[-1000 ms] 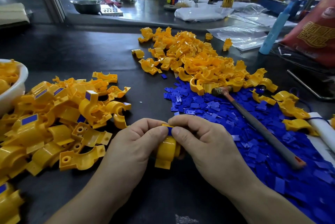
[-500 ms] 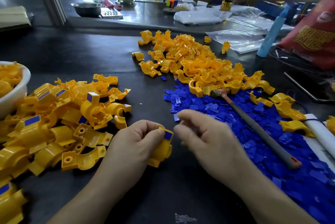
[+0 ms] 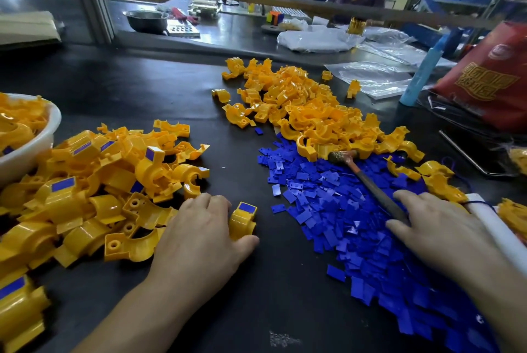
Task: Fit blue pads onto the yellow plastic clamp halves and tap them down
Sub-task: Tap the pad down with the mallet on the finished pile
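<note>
Dark worktable (image 3: 171, 90): the padded clamp half (image 3: 243, 221) is pinched between thumb and forefinger of the left hand (image 3: 199, 241); the hammer (image 3: 368, 181) is touched by the spread right hand (image 3: 436, 227).

Yellow clamp half (image 3: 242, 222), blue pad (image 3: 247, 207) seated on top, stands on the surface (image 3: 285, 281) at six o'clock; loose blue pads (image 3: 356, 224) heaped at four.
</note>
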A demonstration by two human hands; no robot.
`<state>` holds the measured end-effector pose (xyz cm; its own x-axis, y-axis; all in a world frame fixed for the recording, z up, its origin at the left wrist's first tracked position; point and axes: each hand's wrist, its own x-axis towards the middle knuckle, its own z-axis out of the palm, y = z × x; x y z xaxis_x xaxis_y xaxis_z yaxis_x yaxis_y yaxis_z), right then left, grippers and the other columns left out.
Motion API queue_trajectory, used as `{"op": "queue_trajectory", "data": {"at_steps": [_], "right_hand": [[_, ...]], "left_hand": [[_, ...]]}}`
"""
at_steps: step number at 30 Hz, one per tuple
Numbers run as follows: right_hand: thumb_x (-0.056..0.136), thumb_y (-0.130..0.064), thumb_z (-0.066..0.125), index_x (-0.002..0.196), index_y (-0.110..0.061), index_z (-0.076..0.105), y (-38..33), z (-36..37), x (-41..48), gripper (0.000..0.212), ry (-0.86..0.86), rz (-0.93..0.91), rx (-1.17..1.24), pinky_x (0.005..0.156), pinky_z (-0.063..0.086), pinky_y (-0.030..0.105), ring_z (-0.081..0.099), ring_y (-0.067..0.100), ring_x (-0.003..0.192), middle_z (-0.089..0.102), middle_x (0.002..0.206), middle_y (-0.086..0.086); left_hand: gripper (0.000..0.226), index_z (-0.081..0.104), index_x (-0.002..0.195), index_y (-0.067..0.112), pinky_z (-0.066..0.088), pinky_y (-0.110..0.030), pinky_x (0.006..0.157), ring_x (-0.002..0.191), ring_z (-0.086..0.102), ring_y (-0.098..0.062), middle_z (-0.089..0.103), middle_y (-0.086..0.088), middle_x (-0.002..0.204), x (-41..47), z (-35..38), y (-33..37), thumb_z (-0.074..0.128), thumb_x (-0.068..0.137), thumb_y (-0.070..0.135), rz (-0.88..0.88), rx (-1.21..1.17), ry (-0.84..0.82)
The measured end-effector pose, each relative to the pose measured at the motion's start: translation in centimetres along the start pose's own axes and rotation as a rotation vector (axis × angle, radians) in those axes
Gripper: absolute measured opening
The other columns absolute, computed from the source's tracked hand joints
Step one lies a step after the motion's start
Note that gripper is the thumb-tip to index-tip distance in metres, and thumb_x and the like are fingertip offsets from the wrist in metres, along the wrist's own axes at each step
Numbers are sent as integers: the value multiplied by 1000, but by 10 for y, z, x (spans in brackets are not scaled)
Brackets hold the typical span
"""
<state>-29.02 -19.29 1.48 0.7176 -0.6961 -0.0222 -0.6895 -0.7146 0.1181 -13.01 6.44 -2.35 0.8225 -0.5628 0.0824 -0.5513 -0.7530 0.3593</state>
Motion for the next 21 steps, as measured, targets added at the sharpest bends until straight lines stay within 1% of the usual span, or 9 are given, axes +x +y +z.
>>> {"op": "queue_trajectory", "data": {"at_steps": [3, 7, 9, 11, 13, 15, 17, 18, 21], "right_hand": [[93, -42, 47, 123, -30, 46, 1, 5, 0, 33, 13, 1, 23, 72, 52, 32, 56, 14, 86, 55, 96, -6], [94, -33, 45, 113, -24, 54, 2, 6, 1, 22, 67, 19, 104, 68, 50, 35, 54, 16, 76, 53, 88, -3], [95, -27, 44, 103, -25, 57, 2, 2, -5, 16, 84, 21, 265, 64, 49, 39, 55, 18, 70, 57, 81, 0], [96, -25, 44, 95, -31, 56, -5, -8, -19, 13, 77, 40, 577, 56, 52, 45, 59, 23, 61, 60, 71, 6], [96, -31, 47, 101, -43, 51, -16, -16, -36, 14, 62, 59, 855, 45, 52, 37, 63, 21, 53, 62, 65, 6], [93, -36, 49, 100, -51, 46, -26, -21, -53, 17, -14, -28, 925, 41, 48, 23, 63, 12, 48, 64, 62, -1], [89, -37, 51, 95, -54, 49, -38, -23, -65, 18, -111, -155, 911, 41, 43, 13, 60, 3, 51, 64, 68, -18], [88, -38, 51, 95, -58, 48, -42, -23, -69, 21, -152, -226, 881, 44, 43, 10, 60, -2, 59, 62, 76, -27], [87, -48, 52, 96, -65, 43, -50, -18, -77, 21, -108, -366, 711, 68, 41, 3, 46, -25, 94, 47, 99, -49]], "left_hand": [[52, 50, 126, 36, 42, -21, 83, 107, 46, -4, 51, 17, 113, 0, 0, 0, 57, 84, 65, 25, 26, 40], [50, 50, 128, 36, 43, -22, 83, 108, 48, -6, 53, 16, 114, 1, 2, 0, 53, 87, 64, 38, 49, 82], [46, 50, 126, 36, 43, -23, 80, 106, 47, -6, 53, 16, 112, 1, 3, -1, 52, 88, 62, 48, 57, 90], [43, 51, 126, 37, 42, -22, 77, 105, 47, -6, 53, 16, 111, 3, 3, -3, 52, 89, 60, 57, 48, 89], [43, 52, 127, 36, 42, -21, 75, 104, 48, -5, 54, 15, 111, 5, 3, -6, 52, 91, 59, 64, 37, 76], [44, 52, 130, 36, 43, -21, 76, 104, 49, -5, 55, 15, 113, 6, 4, -8, 52, 91, 58, 71, 25, 58], [47, 51, 133, 36, 45, -20, 77, 105, 50, -5, 55, 15, 116, 7, 4, -9, 53, 92, 57, 74, 18, 47], [47, 50, 134, 36, 45, -20, 76, 104, 50, -5, 54, 14, 117, 7, 4, -9, 53, 92, 57, 73, 16, 44], [47, 50, 135, 36, 43, -19, 71, 96, 50, -4, 53, 15, 115, 7, 3, -8, 53, 92, 56, 70, 11, 35]]}}
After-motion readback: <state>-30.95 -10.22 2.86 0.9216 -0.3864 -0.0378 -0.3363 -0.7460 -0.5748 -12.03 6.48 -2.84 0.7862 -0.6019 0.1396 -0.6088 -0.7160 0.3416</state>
